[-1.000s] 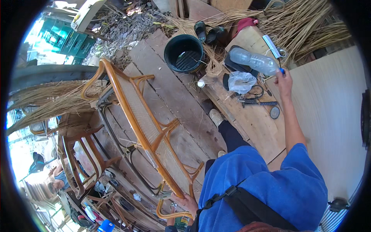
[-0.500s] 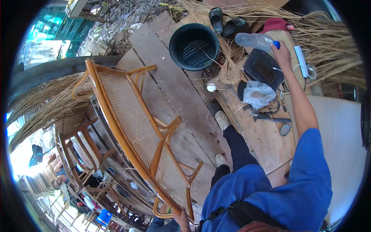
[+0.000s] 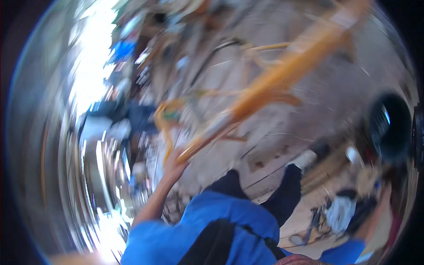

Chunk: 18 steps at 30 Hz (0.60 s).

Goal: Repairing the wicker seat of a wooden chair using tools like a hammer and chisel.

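The view is heavily blurred by motion. My left hand is closed around the near end of a long orange-brown wooden rail, part of a rattan chair. The rail slants away from my hand to the upper right. Curved legs and side pieces show beside it, and the woven cane surface is not clear from this angle. My right forearm reaches out at the lower right, past a clear plastic bag. Its hand and fingers are too smeared to make out.
A dark green bucket stands at the far right, with a small white round object near it. By the plastic bag lies a dark tool. Smeared furniture and a dark blue shape fill the left.
My view has swung left, so the bucket and bag now appear farther right. My left hand still grips the chair rail. The plastic bottle in my right hand is no longer distinguishable.
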Available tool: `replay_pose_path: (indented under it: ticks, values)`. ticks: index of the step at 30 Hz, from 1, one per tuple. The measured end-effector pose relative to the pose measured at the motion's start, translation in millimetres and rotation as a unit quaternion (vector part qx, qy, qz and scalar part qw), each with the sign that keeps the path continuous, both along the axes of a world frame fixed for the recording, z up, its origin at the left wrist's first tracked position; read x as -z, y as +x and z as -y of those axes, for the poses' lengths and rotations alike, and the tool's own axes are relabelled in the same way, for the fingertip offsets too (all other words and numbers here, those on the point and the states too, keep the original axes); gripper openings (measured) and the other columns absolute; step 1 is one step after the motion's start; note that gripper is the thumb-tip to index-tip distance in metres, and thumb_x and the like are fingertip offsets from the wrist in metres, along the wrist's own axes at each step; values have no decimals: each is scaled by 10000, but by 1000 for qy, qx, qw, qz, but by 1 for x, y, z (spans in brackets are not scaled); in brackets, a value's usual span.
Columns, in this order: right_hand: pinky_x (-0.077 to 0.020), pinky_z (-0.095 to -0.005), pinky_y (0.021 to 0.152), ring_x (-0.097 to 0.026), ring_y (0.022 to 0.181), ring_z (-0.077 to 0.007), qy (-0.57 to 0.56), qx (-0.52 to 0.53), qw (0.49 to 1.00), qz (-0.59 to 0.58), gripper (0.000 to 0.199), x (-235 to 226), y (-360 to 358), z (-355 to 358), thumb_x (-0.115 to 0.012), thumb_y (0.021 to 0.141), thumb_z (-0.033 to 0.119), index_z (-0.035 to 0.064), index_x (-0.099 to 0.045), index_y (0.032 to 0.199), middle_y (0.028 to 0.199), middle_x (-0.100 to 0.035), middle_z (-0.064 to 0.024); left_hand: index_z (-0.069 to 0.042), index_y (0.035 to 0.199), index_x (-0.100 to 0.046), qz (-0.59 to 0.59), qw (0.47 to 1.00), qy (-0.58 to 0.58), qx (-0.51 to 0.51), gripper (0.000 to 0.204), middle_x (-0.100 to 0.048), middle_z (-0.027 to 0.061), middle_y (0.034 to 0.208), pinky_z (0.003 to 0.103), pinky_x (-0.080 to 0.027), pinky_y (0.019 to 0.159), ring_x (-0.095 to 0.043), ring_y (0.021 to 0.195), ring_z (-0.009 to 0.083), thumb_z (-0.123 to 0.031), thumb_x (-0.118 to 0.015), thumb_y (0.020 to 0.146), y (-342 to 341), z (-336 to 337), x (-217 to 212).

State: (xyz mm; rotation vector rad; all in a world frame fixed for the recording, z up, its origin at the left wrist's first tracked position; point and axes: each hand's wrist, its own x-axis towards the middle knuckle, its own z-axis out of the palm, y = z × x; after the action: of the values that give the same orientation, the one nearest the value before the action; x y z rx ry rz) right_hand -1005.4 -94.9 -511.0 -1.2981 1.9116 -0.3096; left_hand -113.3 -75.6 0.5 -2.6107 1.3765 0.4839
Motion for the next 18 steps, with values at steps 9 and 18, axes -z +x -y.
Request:
replay_pose_path:
  ticks: [9, 18]
  values:
    - [-399, -459, 922, -515, 1087, -315, -191, -44, 949, -249, 503, -240, 249, 180, -507, 882, 339, -10, -462, 1242, 1198, -535, -161, -27, 1175, -479, 13, 958, -255, 130, 533, -483, 180, 1168, 449, -365, 947, -448, 1107, 366, -160, -672, 696, -32, -16, -22]
    - [-382, -488, 929, -487, 1116, -320, -390, -265, 852, -229, 526, -384, 449, 165, -493, 878, 379, 20, -447, 1260, 1226, -511, -154, -54, 937, -637, -232, 947, 57, -215, 328, -628, 174, 928, 439, -472, 796, -596, 889, 349, -323, -575, 761, 13, -231, 30]
